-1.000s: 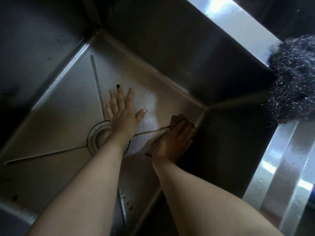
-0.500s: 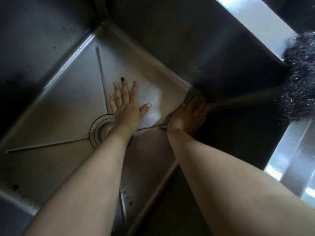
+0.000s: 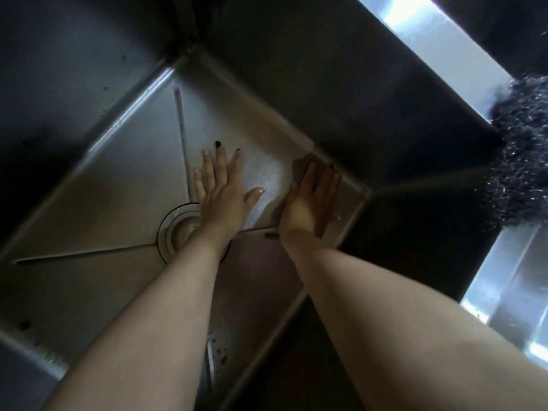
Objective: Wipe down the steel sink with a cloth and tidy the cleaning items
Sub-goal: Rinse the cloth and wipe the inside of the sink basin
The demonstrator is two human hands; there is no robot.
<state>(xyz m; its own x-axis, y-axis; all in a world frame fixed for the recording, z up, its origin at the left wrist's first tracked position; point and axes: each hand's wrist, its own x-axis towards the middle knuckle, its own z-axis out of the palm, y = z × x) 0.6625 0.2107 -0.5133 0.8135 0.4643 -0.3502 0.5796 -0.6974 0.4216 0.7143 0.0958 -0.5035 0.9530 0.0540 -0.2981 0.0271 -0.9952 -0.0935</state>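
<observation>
One head-worn wide-angle view, looking steeply down into the sink (image 3: 118, 185), close above, frame rotated

The left hand (image 3: 222, 200) lies flat on the floor of the steel sink (image 3: 118, 179) at mid-frame, its wrist over the drain (image 3: 175, 229) just to its lower left. Right of it, a little apart, the right hand (image 3: 308, 203) rests on the cloth (image 3: 301, 167) (mostly hidden beneath the fingers) at the foot of the sink's wall. A steel wool scourer (image 3: 522, 161) sits on the rim (image 3: 430, 34) at the right edge.
</observation>
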